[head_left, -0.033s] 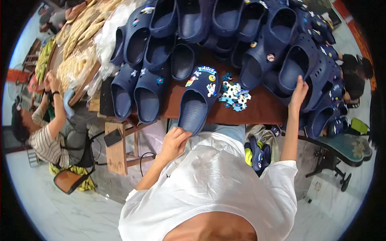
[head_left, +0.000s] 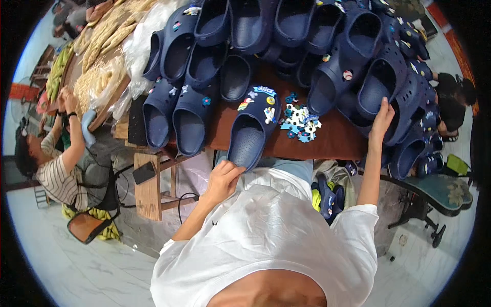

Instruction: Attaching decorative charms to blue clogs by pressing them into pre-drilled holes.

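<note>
Your left hand point(head_left: 223, 179) grips the heel end of the decorated clog point(head_left: 254, 129), fingers curled over the back rim. The clog lies sole-down at the near edge of the tabletop point(head_left: 332, 146), toe pointing away from you, with colourful charms point(head_left: 258, 100) plugged into its upper.

Your right hand point(head_left: 382, 120) is open and flat, fingers spread against the side of a plain clog point(head_left: 381, 87) in the pile on the right. It is touching, not gripping.

Handling, as I judge it: foam clog, so light, a bit squashy, not fragile, and matte enough not to slip. The heel rim is the stiff part and where you have it now is a good hold. The side wall by the opening works too. Avoid pinching across the toe: the charms probably pop out under pressure.

Loose charms point(head_left: 299, 120) sit just right of the clog on the wood. They look small and easy to scatter, so lift the clog straight rather than sweeping it sideways.
</note>
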The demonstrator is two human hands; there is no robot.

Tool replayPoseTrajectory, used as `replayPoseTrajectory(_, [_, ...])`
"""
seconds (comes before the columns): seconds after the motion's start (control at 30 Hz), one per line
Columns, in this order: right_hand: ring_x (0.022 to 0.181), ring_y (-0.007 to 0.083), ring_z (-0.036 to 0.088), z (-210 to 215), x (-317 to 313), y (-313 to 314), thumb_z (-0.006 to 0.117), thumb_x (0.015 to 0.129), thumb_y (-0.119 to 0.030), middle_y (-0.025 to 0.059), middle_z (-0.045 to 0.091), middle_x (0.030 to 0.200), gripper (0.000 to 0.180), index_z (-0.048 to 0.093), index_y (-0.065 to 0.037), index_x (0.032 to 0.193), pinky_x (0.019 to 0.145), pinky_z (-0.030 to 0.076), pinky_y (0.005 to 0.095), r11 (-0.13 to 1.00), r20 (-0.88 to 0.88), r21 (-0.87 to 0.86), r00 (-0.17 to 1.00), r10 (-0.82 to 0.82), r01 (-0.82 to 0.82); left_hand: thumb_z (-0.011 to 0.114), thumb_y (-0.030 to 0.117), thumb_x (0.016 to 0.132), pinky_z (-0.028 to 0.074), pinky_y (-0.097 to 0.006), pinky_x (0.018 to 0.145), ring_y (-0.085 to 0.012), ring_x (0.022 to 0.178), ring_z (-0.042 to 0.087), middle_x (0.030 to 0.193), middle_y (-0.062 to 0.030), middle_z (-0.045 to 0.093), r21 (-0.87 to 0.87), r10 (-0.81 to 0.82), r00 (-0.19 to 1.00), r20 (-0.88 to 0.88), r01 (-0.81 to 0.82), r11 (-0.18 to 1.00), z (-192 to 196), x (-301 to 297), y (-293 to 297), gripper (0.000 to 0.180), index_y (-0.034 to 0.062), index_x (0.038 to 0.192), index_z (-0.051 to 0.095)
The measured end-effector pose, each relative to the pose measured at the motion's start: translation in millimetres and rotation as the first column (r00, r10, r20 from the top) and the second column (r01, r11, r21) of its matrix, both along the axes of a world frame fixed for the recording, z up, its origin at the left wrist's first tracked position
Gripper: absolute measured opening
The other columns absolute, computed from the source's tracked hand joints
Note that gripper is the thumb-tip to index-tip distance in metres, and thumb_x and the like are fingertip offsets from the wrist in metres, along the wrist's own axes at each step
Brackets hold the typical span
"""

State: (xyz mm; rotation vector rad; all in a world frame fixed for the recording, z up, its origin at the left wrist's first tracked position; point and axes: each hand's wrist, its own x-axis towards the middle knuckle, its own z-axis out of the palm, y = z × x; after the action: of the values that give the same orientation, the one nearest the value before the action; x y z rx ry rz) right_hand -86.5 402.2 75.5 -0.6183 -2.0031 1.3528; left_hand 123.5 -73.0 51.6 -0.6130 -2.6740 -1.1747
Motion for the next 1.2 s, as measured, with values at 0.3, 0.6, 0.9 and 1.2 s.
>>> replayPoseTrajectory(0.3, [0.128,0.0325,0.051,-22,-30,9,0.054,0.101,-0.052,0.0276,0.052,0.138,0.076,0.041,0.011,0.14,0.111,0.035,0.037,0.999,0.039,0.001,0.999,0.039,-0.039,0.07,0.002,0.075,0.048,-0.04,0.08,-0.0301,0.092,0.057,0.092,-0.0078,0.06,-0.13,-0.012,0.99,0.141,0.031,0.991,-23,4,17,0.032,0.0089,0.106,0.069])
replayPoseTrajectory(0.6, [0.114,0.0291,0.055,-11,8,-25,0.06,0.101,-0.023,0.0227,0.051,0.13,0.045,0.049,0.007,0.133,0.097,0.045,0.0363,0.874,-0.238,0.448,0.968,-0.085,0.187,0.08,0.017,0.077,0.05,-0.039,0.075,-0.0299,0.085,0.06,0.092,-0.0089,0.064,0.049,-0.056,0.98,0.193,0.048,0.998,4,-31,16,0.026,0.0065,0.099,0.072])
replayPoseTrajectory(0.9, [0.107,0.0328,0.058,-34,56,-172,0.062,0.086,-0.005,0.0126,0.063,0.109,0.026,0.064,-0.006,0.111,0.094,0.041,0.0452,0.418,0.233,0.684,0.722,0.651,-0.598,0.065,0.009,0.065,0.039,-0.048,0.103,-0.0386,0.119,0.051,0.127,-0.0198,0.056,0.064,0.143,0.977,-0.157,-0.135,0.989,13,-126,39,0.055,0.009,0.119,0.066])
replayPoseTrajectory(1.2, [0.128,0.0367,0.047,-83,-2,-210,0.07,0.076,-0.004,0.0169,0.055,0.128,0.052,0.057,-0.001,0.126,0.107,0.035,0.0501,0.15,0.486,0.627,0.534,0.692,-0.765,0.058,-0.01,0.074,0.035,-0.049,0.115,-0.0425,0.137,0.042,0.14,-0.0222,0.051,0.085,0.137,0.99,-0.038,-0.134,0.987,-35,-132,50,0.053,0.0032,0.125,0.065])
